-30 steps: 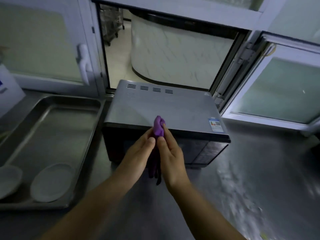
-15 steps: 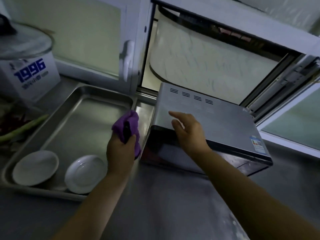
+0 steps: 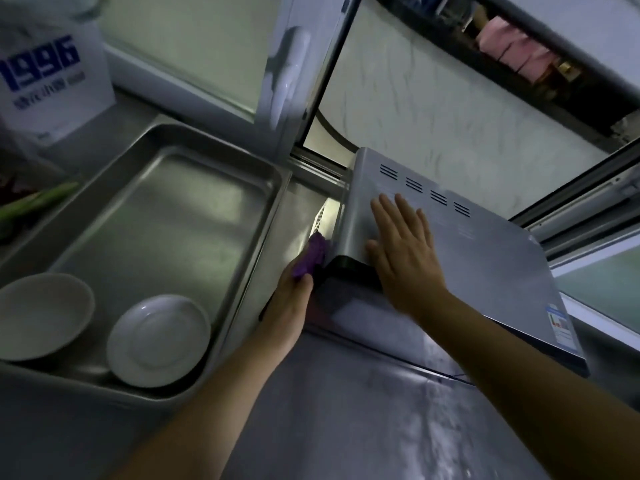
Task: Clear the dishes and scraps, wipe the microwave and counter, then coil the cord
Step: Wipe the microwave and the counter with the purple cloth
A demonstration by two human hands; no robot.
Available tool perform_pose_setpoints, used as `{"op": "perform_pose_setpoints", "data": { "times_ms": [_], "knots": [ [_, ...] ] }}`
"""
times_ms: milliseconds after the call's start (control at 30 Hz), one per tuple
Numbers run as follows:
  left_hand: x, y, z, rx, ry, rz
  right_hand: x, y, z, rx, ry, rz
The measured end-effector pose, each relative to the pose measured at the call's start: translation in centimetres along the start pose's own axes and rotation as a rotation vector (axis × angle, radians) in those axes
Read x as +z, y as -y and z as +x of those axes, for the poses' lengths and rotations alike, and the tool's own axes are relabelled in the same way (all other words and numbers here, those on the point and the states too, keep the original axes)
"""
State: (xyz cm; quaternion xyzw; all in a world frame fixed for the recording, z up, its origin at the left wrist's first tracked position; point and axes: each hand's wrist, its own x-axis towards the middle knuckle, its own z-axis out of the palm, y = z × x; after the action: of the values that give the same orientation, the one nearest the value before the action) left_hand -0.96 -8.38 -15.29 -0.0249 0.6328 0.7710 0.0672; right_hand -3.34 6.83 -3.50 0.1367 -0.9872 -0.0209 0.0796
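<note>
While the left hand pushes a purple cloth against the left side of the microwave, the right hand lies flat on top of it, fingers straight and spread, holding nothing. How the left fingers grip the cloth is hidden; only a bunch of it sticks out past the hand. The microwave is silver on top, with a row of little slots near the back and a small blue and white sticker by its front right corner. The words on the sticker are too small to read. It sits on a shiny metal counter, in front of an open window. Just beside it on the left is a big metal tray with two white dishes in it, a bowl and a plate, side by side at the near end. At the far left stands a white box with "1996" on it in big blue numbers. The smaller blue writing under that is too blurry to read. Something long and green lies near the box.
</note>
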Motion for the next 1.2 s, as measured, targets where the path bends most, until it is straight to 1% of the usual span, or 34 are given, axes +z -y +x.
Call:
{"op": "perform_pose_setpoints", "data": {
  "times_ms": [167, 233, 300, 400, 467, 567, 633, 700, 767, 867, 1033, 1200],
  "knots": [
    [-0.7, 3.2, 1.2, -0.184, -0.045, 0.08, 0.2, -0.1, 0.2, -0.003, 0.015, 0.032],
    [-0.6, 3.4, 1.6, -0.219, -0.06, 0.098, 0.3, -0.2, 0.3, -0.001, 0.01, 0.053],
    [-0.4, 3.0, 1.5, -0.214, -0.056, 0.056, 0.3, -0.2, 0.2, -0.002, 0.011, 0.058],
    [-0.2, 1.8, 1.0, -0.167, -0.047, -0.053, 0.3, -0.2, 0.2, 0.004, 0.003, 0.063],
    [-0.1, 0.6, 0.5, -0.105, -0.015, -0.073, 0.3, -0.1, 0.2, 0.005, -0.006, 0.076],
    [0.2, -2.2, -0.7, 0.042, 0.076, -0.085, 0.2, 0.0, 0.2, 0.003, -0.013, 0.096],
    [0.5, -3.8, -1.2, 0.142, 0.106, -0.118, 0.1, 0.1, 0.2, 0.009, -0.015, 0.127],
    [0.8, -4.8, -1.2, 0.154, 0.1, -0.145, 0.0, 0.1, 0.2, 0.015, -0.023, 0.179],
    [1.0, -5.0, -0.6, 0.135, 0.082, -0.172, 0.0, 0.1, 0.4, 0.023, -0.023, 0.222],
    [0.8, -4.1, 1.1, 0.095, 0.06, -0.129, 0.1, 0.0, 0.4, 0.019, -0.004, 0.177],
    [-0.4, -0.2, 3.7, -0.09, 0.082, -0.106, 0.4, -0.2, 0.4, 0.028, 0.0, 0.142],
    [-1.2, 1.5, 5.2, -0.195, 0.112, -0.097, 0.5, -0.3, 0.5, 0.048, 0.002, 0.155]
  ]
}}
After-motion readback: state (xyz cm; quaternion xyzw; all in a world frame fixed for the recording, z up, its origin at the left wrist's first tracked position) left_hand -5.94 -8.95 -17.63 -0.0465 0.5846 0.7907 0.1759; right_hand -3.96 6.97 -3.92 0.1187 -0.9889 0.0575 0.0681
